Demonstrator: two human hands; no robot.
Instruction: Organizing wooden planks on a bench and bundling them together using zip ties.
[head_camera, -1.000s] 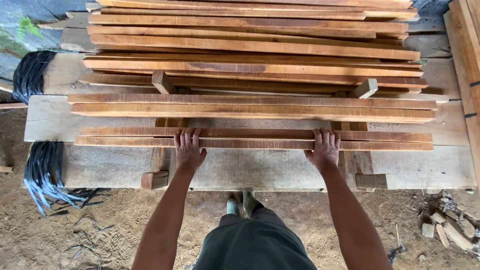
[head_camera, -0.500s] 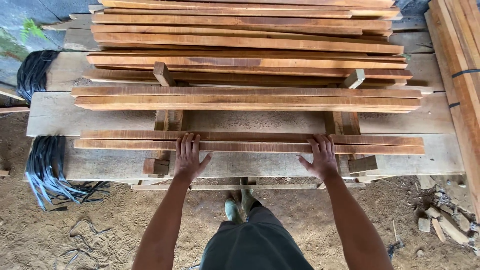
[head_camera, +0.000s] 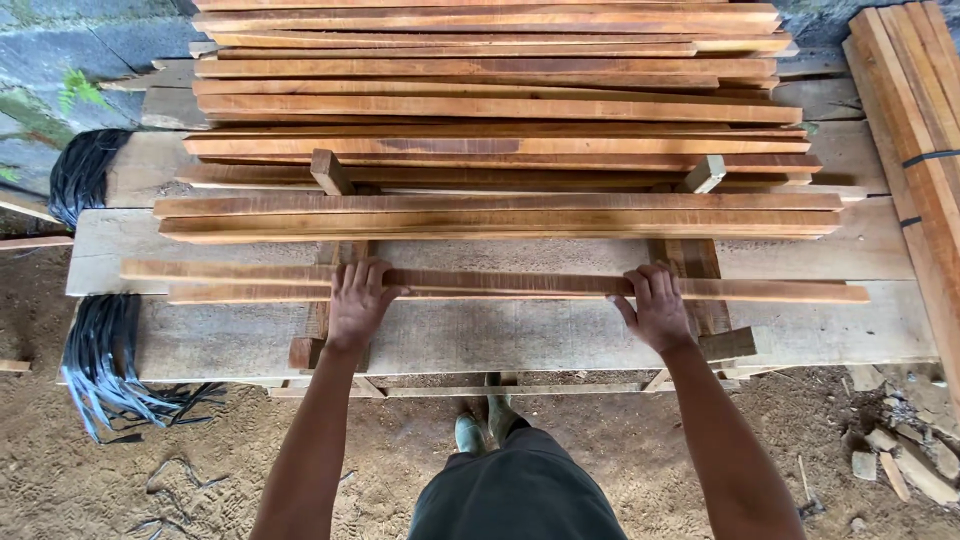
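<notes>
On pale boards (head_camera: 560, 335), both hands (head_camera: 356, 300) gripping slats (head_camera: 500, 284)

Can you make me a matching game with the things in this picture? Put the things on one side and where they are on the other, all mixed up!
Things:
1. black straps
2. left hand
3. stones
4. boot

Places:
A. on the dirt at the lower right
B. on the near slats
C. hanging off the left end of the bench
D. under the bench's front edge, in the middle

Pairs: 1-C, 2-B, 3-A, 4-D
</notes>
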